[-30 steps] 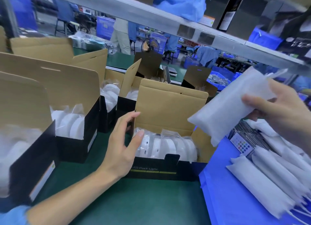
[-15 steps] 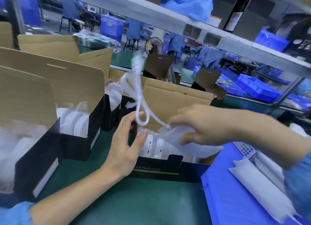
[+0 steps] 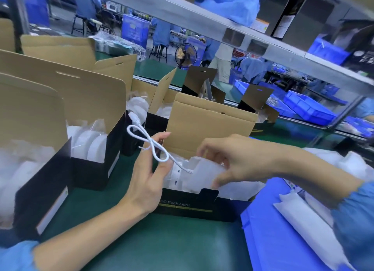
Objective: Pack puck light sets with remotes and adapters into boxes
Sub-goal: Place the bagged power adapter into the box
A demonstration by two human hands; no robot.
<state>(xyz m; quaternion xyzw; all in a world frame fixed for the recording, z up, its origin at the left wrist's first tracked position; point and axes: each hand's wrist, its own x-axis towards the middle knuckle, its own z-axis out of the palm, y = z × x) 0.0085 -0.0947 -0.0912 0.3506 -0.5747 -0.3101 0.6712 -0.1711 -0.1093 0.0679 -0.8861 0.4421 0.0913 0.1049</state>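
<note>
- Item under handling: a white foam pouch (image 3: 202, 172), presumably holding the adapter, lying on top of the bagged puck lights (image 3: 174, 177) inside the open box (image 3: 194, 205) marked "Puck Light" at centre of the green bench.
- Right hand (image 3: 238, 161): fingers curled down over the pouch, thumb below and fingertips on its upper edge; grasping it and, by judgement, pressing it into the box.
- Left hand (image 3: 149, 169): fingers nearly straight, at the box's left end. The bundled white cable (image 3: 149, 144) runs across these fingers and on to the pouch; whether it is pinched or merely resting there cannot be told.
- Handling, pouch: judged light and soft; the foam sleeve yields under the fingers and should tolerate a firm squeeze. Best held across its middle, where the contents give it body.
- Handling, cable: limp, tied in a bow-shaped bundle with the connector end standing free above the left hand. Likely to snag on the upright cardboard lid (image 3: 210, 125); take it at the tied waist and tuck it in.
- Handling, puck lights: slippery film bags, hard discs; judged prone to shifting under pressure.
- Further foam pouches (image 3: 307, 226) lie on the blue tray (image 3: 269, 242) at right.
</note>
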